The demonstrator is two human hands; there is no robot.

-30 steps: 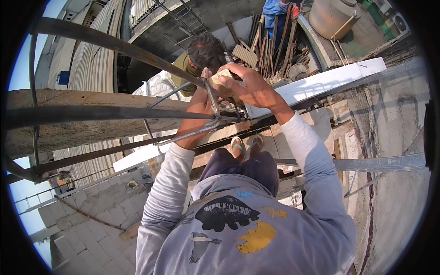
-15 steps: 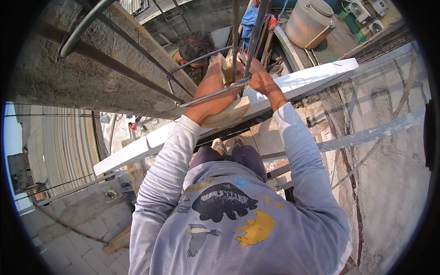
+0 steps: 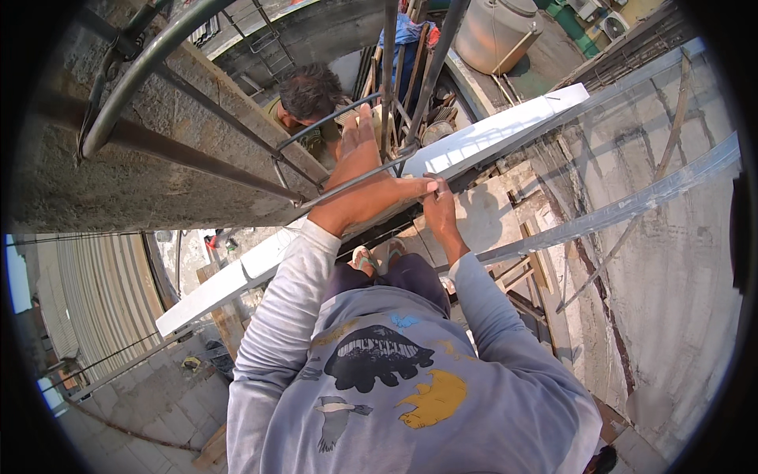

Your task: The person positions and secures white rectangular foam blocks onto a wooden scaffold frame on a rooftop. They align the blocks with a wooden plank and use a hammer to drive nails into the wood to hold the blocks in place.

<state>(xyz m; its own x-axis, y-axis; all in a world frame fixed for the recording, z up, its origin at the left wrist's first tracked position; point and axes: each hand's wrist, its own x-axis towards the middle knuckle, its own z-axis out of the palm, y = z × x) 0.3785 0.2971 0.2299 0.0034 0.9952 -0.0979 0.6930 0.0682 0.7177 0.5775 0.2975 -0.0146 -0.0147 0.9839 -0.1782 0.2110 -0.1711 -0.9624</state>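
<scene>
My left hand reaches through the steel rebar cage, fingers stretched forward and thumb out to the right. It lies along a pale wooden board, mostly hidden beneath it. Beside the left thumb's tip, my right hand has its fingers curled closed near the board's right end; whatever is in them is hidden. A long white beam passes under the cage. Beyond the bars is a co-worker's head, bent down close to my left fingers.
A rough concrete slab with more rebar rises at the left. My feet stand on planks below the beam. A grey metal channel crosses at right. A large water tank and stacked timber lie farther off.
My right hand has left the rebar and come down toward me, next to my left thumb. My left fingers now show stretched out. The co-worker's head shows more fully.
</scene>
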